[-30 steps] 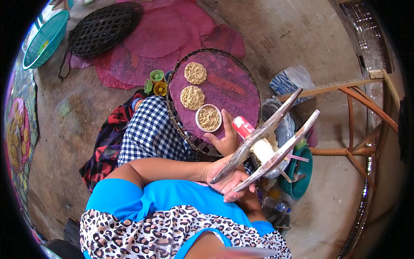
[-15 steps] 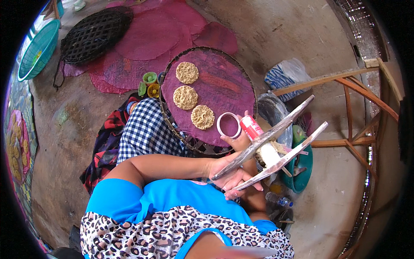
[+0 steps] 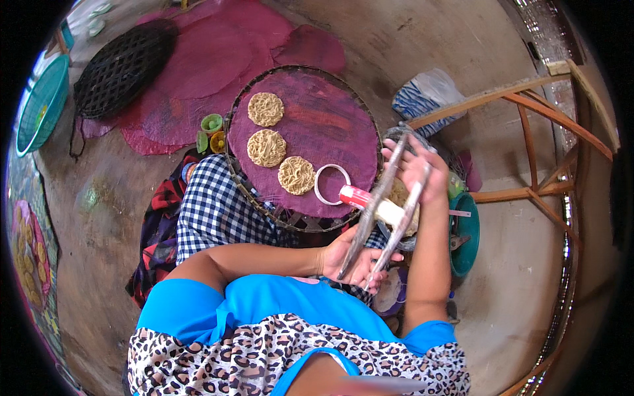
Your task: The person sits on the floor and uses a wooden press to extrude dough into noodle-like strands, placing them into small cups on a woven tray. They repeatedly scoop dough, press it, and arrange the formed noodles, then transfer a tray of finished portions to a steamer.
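Observation:
A wooden press [image 3: 389,212] with two long bars and a red-and-white cylinder between them lies across both my hands. My left hand [image 3: 353,261], palm up, holds the near ends of the bars. Around the far ends is my right hand [image 3: 422,173], its fingers partly curled. Beyond the press, a round woven tray [image 3: 229,155] bears a purple cloth [image 3: 323,125] with three pale noodle discs [image 3: 266,148] near its left side. A white ring [image 3: 317,185] lies by the cloth's near right part, close to the red end of the cylinder; whether they touch I cannot tell.
Wooden framing [image 3: 489,99] stands at right, near a blue-and-white plastic bag [image 3: 422,99] and a green basin [image 3: 470,234]. Small cups [image 3: 211,123] sit left of the tray. A black woven tray [image 3: 129,69], purple cloths [image 3: 218,53] and a teal basket [image 3: 41,109] lie farther left.
My right hand has left the ring and moved to the far ends of the press's bars. The press has turned more upright in view. The ring now lies by the cloth.

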The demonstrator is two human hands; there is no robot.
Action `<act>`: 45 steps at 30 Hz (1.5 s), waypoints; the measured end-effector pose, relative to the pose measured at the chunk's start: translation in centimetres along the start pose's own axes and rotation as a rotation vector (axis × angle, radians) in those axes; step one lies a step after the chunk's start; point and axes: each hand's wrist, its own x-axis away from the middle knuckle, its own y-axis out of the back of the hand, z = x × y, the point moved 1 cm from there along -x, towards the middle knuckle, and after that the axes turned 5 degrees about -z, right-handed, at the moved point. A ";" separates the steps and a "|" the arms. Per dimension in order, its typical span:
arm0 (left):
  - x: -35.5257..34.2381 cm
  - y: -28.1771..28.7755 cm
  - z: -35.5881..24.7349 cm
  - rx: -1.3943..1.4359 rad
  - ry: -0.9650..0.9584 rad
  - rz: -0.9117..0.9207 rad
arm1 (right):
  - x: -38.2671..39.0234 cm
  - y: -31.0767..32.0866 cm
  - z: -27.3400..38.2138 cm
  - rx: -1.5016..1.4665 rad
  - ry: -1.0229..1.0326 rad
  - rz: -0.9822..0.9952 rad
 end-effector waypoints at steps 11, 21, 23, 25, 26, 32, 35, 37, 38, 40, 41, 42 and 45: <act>-1.9 0.5 -3.0 0.192 -0.110 0.306 | -9.5 0.1 -0.7 0.559 -0.420 -0.553; -0.2 -0.1 -2.5 0.081 -0.217 0.183 | -10.0 -2.9 -2.7 0.674 -0.301 -0.476; 0.1 0.2 -3.7 0.041 -0.242 0.092 | -11.0 -2.9 -2.5 0.675 -0.241 -0.430; 0.1 0.6 -4.9 0.007 -0.227 0.056 | -11.7 -2.4 -2.0 0.676 -0.214 -0.500; -0.1 0.8 -5.4 -0.008 -0.222 0.037 | -11.9 -2.0 -1.8 0.677 -0.181 -0.508; -2.2 1.1 -4.9 0.094 -0.122 -0.114 | -10.2 0.8 -1.1 0.685 -0.186 -0.605; -2.3 0.2 -2.8 0.092 -0.150 -0.176 | -8.6 0.9 -1.8 0.701 -0.224 -0.656; -1.8 -0.4 -1.8 0.094 -0.151 -0.237 | -8.4 0.4 -2.2 0.671 -0.201 -0.574; -1.7 -0.6 -1.5 0.069 -0.185 -0.325 | -8.4 0.1 -2.3 0.656 -0.214 -0.491; -1.2 -1.1 -2.3 0.004 -0.215 -0.457 | -9.0 -0.3 -2.0 0.652 -0.113 -0.522; -1.2 -1.3 -2.8 -0.008 -0.242 -0.494 | -9.3 -0.4 -1.9 0.651 -0.087 -0.528; -1.2 -1.5 -3.1 -0.009 -0.232 -0.471 | -9.6 -0.5 -1.8 0.654 -0.015 -0.534; -1.2 -1.6 -3.0 -0.049 -0.247 -0.486 | -9.6 -0.4 -2.5 0.631 -0.039 -0.538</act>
